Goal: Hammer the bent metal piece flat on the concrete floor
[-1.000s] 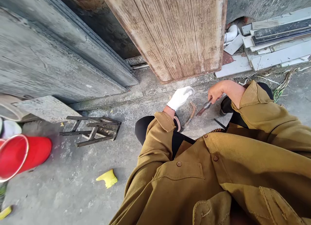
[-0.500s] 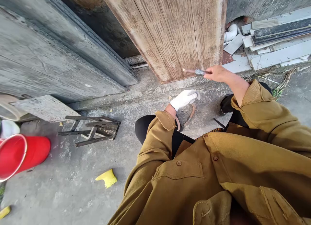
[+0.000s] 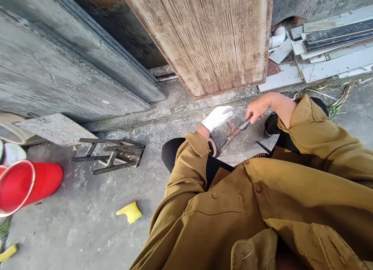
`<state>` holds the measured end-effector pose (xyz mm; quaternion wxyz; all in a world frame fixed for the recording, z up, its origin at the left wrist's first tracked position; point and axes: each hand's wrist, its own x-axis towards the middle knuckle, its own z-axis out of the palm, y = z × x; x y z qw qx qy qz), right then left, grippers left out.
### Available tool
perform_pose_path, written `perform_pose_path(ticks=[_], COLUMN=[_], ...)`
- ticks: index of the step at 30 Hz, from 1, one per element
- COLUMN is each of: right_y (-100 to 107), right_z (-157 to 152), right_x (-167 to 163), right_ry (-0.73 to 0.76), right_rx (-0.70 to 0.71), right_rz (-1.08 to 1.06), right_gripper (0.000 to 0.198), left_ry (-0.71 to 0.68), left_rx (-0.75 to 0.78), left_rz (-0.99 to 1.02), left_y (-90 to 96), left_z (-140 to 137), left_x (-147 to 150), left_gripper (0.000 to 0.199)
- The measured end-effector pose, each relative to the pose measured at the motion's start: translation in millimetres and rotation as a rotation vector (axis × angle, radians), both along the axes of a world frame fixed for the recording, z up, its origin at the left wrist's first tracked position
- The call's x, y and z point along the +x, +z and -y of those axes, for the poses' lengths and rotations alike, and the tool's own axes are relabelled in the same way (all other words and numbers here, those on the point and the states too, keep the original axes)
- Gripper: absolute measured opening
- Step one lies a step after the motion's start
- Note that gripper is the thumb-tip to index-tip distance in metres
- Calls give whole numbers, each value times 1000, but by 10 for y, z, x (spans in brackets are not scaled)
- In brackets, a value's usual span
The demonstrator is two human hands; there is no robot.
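Note:
My right hand (image 3: 258, 108), bare, is closed around one end of a short wooden stick (image 3: 233, 135) that slants down to the left. Metal wire (image 3: 244, 125) is wound in a thick coil on the stick, close to my fingers. Just to the left, my left hand (image 3: 219, 117) wears a white glove, its fingers pinched together. A faint thin strand runs between the glove and the coil. Behind the stick, a brown curved piece (image 3: 232, 126) shows in part near the ground between my feet.
A worn wooden panel (image 3: 215, 40) leans in front of me. Grey boards (image 3: 72, 64) stand at the left, near a small dark wooden stool (image 3: 116, 153) and a red bucket (image 3: 43, 180). A yellow piece (image 3: 130, 212) lies on the concrete. White planks (image 3: 335, 66) are stacked at the right.
My right hand has come down and turned the stick, so its free end points down-left instead of left toward the panel. The gloved left hand has shifted slightly left.

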<state>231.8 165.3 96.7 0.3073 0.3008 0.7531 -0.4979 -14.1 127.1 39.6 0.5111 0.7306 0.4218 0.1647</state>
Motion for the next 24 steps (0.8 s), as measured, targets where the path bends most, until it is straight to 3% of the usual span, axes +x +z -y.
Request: perform_pose_path(ticks=[1, 3, 6, 8, 9, 12, 14, 16, 20, 24], right_y=[44, 152, 276, 277, 250, 117, 40, 0, -21, -15], right_z=[-11, -49, -137, -200, -229, -285, -288, -260, -134, 1], right_x=[31, 117, 254, 313, 329, 332, 305, 261, 121, -24], right_ry=[-35, -243, -825, -1099, -1128, -884, -642, -459, -172, 5], right_rx=[-33, -9, 192, 361, 462, 776, 841, 759, 386, 85], right_rz=[-74, -273, -590, -588, -497, -88, 106, 204, 199, 77], right_gripper=[18, 21, 25, 28, 27, 23, 23, 21, 12, 14], left_ry=[17, 39, 35, 18, 8, -34, -20, 30, 172, 319], left_rx=[-4, -46, -141, -188, -207, -254, -239, -195, -59, 73], left_rz=[17, 87, 208, 269, 289, 317, 331, 356, 339, 132], left_y=[4, 15, 59, 113, 142, 218, 241, 242, 215, 155], left_z=[0, 6, 31, 52, 62, 80, 77, 62, 2, -80], left_x=[0, 3, 17, 34, 43, 53, 31, -12, -108, -163], left_gripper=[29, 33, 49, 58, 60, 64, 62, 60, 45, 23])
